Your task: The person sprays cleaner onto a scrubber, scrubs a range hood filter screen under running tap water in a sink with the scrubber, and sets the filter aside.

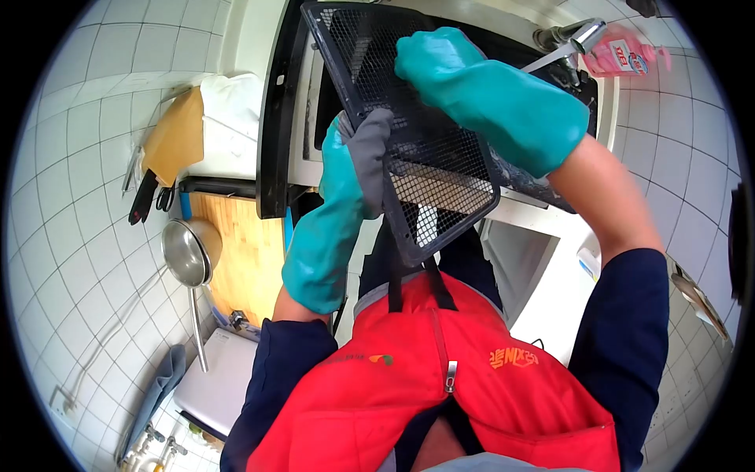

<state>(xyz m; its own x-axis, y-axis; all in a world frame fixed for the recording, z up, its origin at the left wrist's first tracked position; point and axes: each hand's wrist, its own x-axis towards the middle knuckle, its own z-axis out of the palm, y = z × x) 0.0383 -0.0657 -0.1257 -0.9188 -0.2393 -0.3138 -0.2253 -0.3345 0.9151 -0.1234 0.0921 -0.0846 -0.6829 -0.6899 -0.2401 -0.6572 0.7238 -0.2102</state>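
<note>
A black rectangular mesh panel [448, 189] is held tilted over the sink area, its lower corner near the red apron. My left hand [366, 153], in a teal and grey glove, is closed on the panel's left edge. My right hand [436, 63], in a teal glove, is closed and pressed to the upper part of the mesh; what its fingers hold, if anything, is hidden. Water runs from the metal faucet [586, 38] at the upper right, passing behind my right glove.
A pink bottle [621, 57] stands beside the faucet. On the left are a wooden board [236, 259], a metal ladle or pan [186, 252], a knife handle [143, 197] and a white cloth [232, 106]. A white cabinet [543, 275] is below the counter.
</note>
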